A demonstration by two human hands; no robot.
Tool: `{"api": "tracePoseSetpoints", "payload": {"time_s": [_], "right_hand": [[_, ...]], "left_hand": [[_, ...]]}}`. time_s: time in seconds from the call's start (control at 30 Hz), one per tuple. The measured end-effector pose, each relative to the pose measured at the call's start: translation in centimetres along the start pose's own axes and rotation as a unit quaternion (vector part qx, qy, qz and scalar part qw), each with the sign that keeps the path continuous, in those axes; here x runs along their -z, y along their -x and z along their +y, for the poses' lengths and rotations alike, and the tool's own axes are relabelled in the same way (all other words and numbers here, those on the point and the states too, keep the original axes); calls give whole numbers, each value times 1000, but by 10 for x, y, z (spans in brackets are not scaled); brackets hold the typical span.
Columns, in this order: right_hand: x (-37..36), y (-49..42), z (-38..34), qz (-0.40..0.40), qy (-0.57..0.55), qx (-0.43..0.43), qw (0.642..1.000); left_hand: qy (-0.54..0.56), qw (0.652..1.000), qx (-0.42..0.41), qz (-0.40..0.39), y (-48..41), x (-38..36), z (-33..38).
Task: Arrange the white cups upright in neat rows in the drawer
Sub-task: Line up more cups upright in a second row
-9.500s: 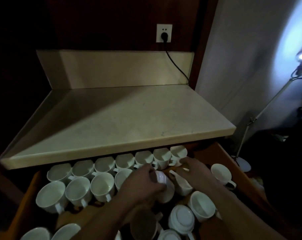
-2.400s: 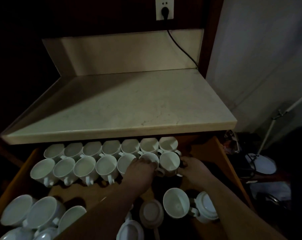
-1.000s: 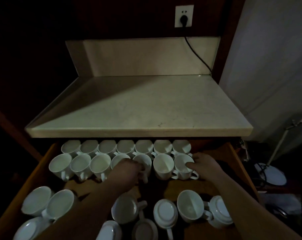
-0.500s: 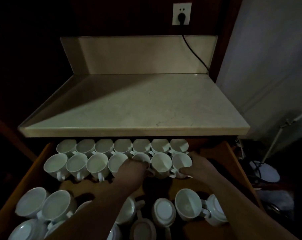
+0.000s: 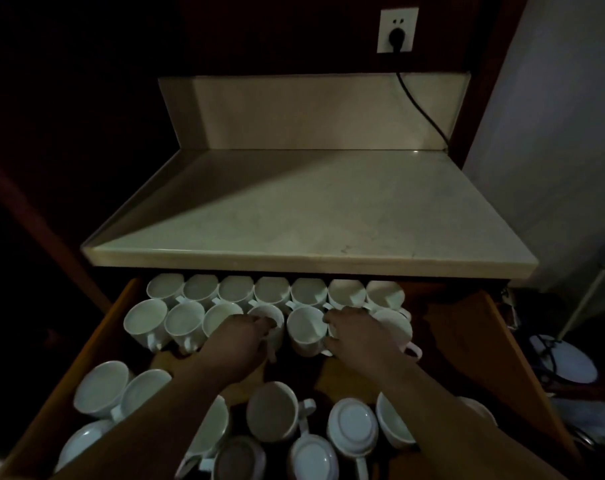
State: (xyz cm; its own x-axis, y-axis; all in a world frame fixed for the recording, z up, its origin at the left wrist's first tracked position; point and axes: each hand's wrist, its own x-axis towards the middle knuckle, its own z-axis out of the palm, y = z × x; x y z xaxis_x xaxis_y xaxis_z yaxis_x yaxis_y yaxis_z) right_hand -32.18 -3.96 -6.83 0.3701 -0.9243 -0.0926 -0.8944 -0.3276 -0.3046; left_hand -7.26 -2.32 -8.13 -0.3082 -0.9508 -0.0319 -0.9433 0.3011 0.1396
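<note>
An open wooden drawer (image 5: 474,327) holds many white cups. Several stand upright in a back row (image 5: 271,291) under the counter edge, and a second row (image 5: 185,322) stands in front of it. My left hand (image 5: 240,341) grips the rim of an upright cup (image 5: 269,315) in the second row. My right hand (image 5: 351,336) lies over a cup in the same row, between an upright cup (image 5: 306,329) and the rightmost cup (image 5: 394,329); its fingers curl over the hidden cup's rim. Loose cups lie near the front, one tilted (image 5: 273,412), one upside down (image 5: 353,424).
A pale stone counter (image 5: 311,216) overhangs the back of the drawer. A wall socket (image 5: 397,29) with a black cable sits above it. More tilted cups (image 5: 101,388) crowd the drawer's front left. A lamp base (image 5: 564,363) stands on the floor at the right.
My right hand has moved left from the end cup onto its neighbour in the second row. My left hand stays at the middle cup. The view has shifted slightly.
</note>
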Motion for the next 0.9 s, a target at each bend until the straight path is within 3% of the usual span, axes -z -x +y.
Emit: {"api": "tracePoseSetpoints", "payload": {"time_s": [0.17,0.5,0.73,0.83,0.9], "right_hand": [[-13,-5,-8,-17,2,7,1000],[-17,-7,-11,-25,1,-18,1000],[-13,-11,-14,-8,44,-35,998],[-9,-18,-28,12,53,-55,997],[-8,-23,-44,30,71,-55,996]], "left_hand": [[-12,999,9,-42,-3,-8,0],[35,998,50,11,-16,-24,10],[9,990,-61,127,6,-10,-24],[26,993,-21,112,19,4,-60],[12,996,-40,74,23,9,-80]]}}
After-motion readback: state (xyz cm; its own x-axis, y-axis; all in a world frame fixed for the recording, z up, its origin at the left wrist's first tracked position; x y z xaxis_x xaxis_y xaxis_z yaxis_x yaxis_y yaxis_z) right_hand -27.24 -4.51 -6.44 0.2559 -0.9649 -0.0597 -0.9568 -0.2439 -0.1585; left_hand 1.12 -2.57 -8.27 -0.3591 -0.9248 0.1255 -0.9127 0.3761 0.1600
